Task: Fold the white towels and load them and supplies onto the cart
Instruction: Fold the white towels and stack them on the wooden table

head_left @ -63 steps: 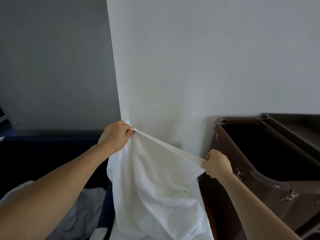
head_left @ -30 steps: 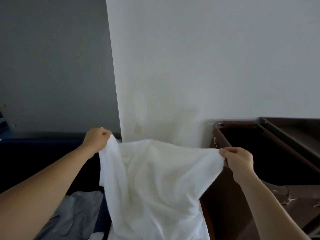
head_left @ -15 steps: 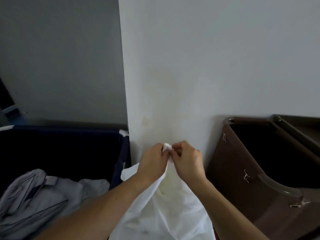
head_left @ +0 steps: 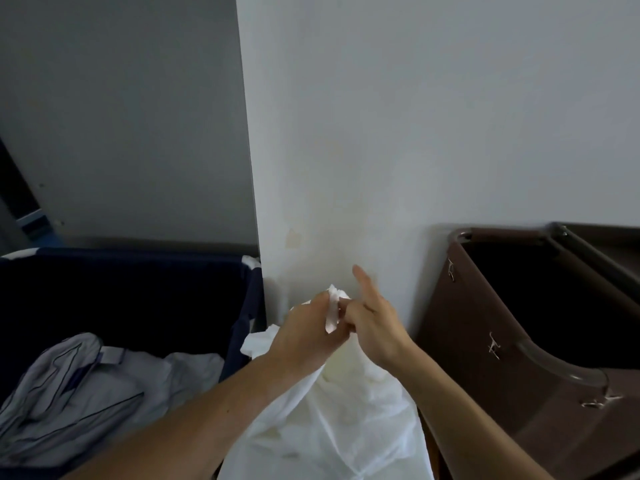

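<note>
The towel [head_left: 332, 410], stretched wide between the hands a second ago, has been doubled. Its two top corners are now brought together at the lower centre of the frame, and the rest hangs to the bottom edge. The first fold is thus judged made. The corners are pinched in the left hand [head_left: 308, 327]. The right hand [head_left: 375, 327] is set close against it, forefinger raised straight and the other fingers curled; whether cloth is pinched by them cannot be told. A blue hamper [head_left: 138, 289] is seen at lower left, the brown cart [head_left: 485, 341] at right.

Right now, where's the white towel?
Head view, lower centre: the white towel hangs from the left hand and right hand, between navy hamper and brown cart.
</note>
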